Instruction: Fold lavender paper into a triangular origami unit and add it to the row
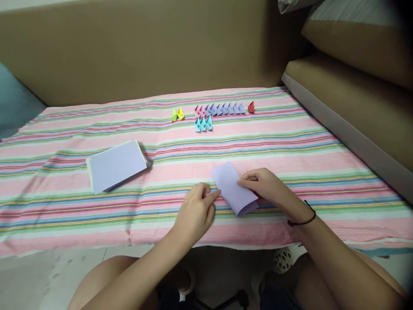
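Observation:
A lavender sheet of paper [232, 189], bent over into a half fold with its near end gaping, lies on the striped cloth before me. My right hand [263, 185] pinches its right edge between thumb and fingers. At the paper's left side, the thumb of my left hand [197, 209] touches the folded edge; its other fingers are curled and grip nothing. Further back stand small folded paper pieces: yellow ones [177, 114], pink ones [199, 111], a row of lavender ones [225, 109], turquoise ones [203, 124] and a red one [251, 107].
A stack of paper sheets [118, 165], lavender on top, rests to the left with a clip at its right corner. The striped cloth [171, 148] covers the surface. Brown cushions [348, 107] rise at the right, and a brown backrest [145, 51] runs behind.

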Demonstrator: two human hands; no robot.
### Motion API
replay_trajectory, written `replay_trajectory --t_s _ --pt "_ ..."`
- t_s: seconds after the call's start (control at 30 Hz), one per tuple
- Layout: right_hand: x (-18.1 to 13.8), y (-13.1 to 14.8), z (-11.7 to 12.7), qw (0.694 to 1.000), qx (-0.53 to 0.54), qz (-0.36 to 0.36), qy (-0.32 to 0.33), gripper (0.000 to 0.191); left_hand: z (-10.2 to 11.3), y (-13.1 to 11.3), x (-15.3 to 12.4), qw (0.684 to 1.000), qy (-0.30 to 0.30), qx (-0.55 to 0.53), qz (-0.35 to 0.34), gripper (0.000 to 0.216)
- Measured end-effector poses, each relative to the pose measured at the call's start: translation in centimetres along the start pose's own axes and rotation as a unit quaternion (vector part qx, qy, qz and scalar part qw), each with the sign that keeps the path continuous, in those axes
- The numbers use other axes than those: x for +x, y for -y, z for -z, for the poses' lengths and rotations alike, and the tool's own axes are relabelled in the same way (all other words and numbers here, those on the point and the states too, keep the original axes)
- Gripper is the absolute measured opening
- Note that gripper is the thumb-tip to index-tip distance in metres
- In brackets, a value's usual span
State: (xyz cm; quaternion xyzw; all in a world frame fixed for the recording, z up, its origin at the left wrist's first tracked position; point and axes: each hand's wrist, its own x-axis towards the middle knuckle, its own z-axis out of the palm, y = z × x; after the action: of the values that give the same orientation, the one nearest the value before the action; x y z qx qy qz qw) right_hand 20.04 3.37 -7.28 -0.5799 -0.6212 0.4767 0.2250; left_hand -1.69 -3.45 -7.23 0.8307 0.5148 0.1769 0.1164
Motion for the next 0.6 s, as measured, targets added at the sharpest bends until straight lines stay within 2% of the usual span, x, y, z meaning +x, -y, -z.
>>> replay_trajectory --t_s 0.3,0.6 --pt "0.11 -0.15 0.00 1.000 -0.019 0.009 -0.002 0.024 -0.16 -0.20 0.22 1.000 0.005 0.010 0.027 0.041" --pt "-0.04 0.32 0.01 1.000 -0.027 0.003 -0.005 0.024 -0.39 -0.31 0.83 0.999 -0.013 0.047 0.008 0.036"
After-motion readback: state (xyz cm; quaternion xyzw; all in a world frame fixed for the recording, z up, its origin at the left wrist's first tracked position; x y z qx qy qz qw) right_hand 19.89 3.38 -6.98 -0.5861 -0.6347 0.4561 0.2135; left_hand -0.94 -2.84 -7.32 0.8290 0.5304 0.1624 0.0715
